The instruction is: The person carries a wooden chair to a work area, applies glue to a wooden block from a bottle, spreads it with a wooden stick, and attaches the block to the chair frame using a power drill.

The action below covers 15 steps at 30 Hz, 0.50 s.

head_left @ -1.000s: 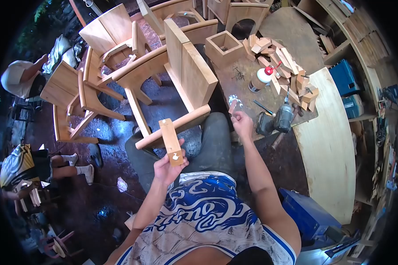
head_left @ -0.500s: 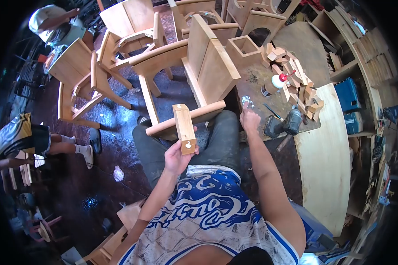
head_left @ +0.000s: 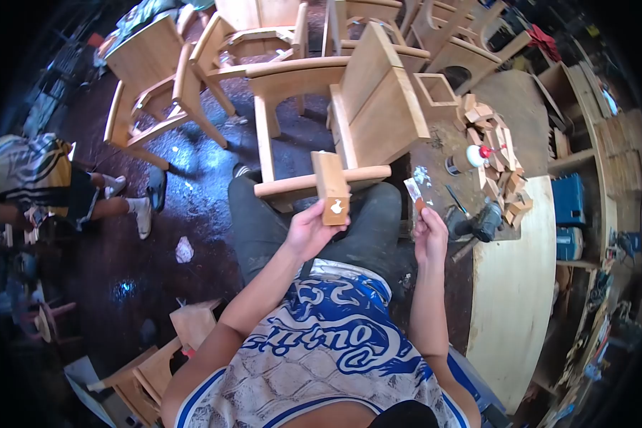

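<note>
Right hand [head_left: 431,235] is easing off white paste [head_left: 422,175] | fingers pinching flat spreader [head_left: 413,190] | left hand [head_left: 309,232] gripping wooden block [head_left: 329,180]

The person's left forearm [head_left: 264,284] slants inward, left hand [head_left: 308,234] grips, right forearm [head_left: 430,296] points forward, right hand [head_left: 431,234] pinches

The one view, wide and rounded at its dark edges, looks forward and steeply down from the wearer's head, close above the jersey [head_left: 335,321]; it takes in the nearest chair [head_left: 389,107] beyond the jersey and the counter [head_left: 431,151] ahead to the jersey's right.
</note>
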{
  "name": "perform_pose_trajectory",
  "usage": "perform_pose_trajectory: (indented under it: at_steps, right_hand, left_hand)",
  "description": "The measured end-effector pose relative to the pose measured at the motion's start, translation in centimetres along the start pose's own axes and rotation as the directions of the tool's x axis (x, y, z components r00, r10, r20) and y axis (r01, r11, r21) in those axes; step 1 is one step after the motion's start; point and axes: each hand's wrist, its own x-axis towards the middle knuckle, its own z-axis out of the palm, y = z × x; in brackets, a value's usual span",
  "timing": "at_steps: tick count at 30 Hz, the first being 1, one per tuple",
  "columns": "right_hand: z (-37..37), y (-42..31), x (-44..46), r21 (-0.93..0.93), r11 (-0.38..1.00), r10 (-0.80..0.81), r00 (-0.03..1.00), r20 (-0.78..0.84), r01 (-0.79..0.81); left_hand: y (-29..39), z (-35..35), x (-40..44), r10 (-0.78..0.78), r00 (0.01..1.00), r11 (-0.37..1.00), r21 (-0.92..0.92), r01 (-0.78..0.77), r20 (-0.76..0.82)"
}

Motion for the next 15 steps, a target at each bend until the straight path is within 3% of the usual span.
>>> perform_pose_trajectory:
  at_steps: [1,3,4,6,7,9,10,11,13,15]
  right_hand:
    - [1.3,-0.2,-1.8,-0.002,1.0,0.019,1.0,0.013,-0.019]
    - [3.7,-0.3,-5.0,-0.182,0.952,-0.217,0.962,0.168,0.247]
    - [5.1,-0.2,-6.7,-0.177,0.955,-0.207,0.962,0.176,0.238]
    - [7.2,-0.2,-8.8,-0.306,0.68,-0.599,0.746,0.293,0.666]
    - [7.4,-0.4,-8.8,-0.303,0.681,-0.594,0.745,0.305,0.667]
    - [7.7,-0.6,-8.7,-0.32,0.336,-0.712,0.462,0.53,0.886]
    - [8.1,-0.8,-8.4,-0.296,0.222,-0.743,0.357,0.566,0.929]
    - [8.4,-0.9,-8.4,-0.284,0.225,-0.736,0.354,0.578,0.932]
    - [8.9,-1.1,-8.4,-0.243,0.054,-0.757,0.198,0.622,0.969]
    - [9.4,-1.0,-8.6,-0.23,0.031,-0.746,0.176,0.642,0.973]
  left_hand:
    - [0.1,0.5,0.1,-0.009,1.0,1.0,-0.004,0.009,0.005]
    - [0.4,1.0,0.3,-0.04,0.998,0.999,-0.018,0.041,0.043]
    - [0.4,1.5,0.2,-0.047,0.998,0.999,-0.025,0.048,0.029]
    - [0.6,2.2,0.1,-0.04,0.999,0.999,-0.035,0.041,0.015]
    - [0.6,2.5,-0.1,-0.037,0.999,0.998,-0.048,0.038,0.02]
    - [0.5,2.6,-0.5,-0.017,1.0,0.998,-0.064,0.018,0.02]
    - [0.4,2.5,-0.8,-0.017,1.0,0.996,-0.084,0.019,0.022]
    - [0.3,2.4,-1.0,-0.017,1.0,0.994,-0.104,0.02,0.024]
    - [-0.1,2.8,-1.3,0.025,1.0,0.995,-0.1,-0.026,-0.008]
    - [-0.5,3.3,-1.5,0.059,0.998,0.994,-0.092,-0.062,-0.036]
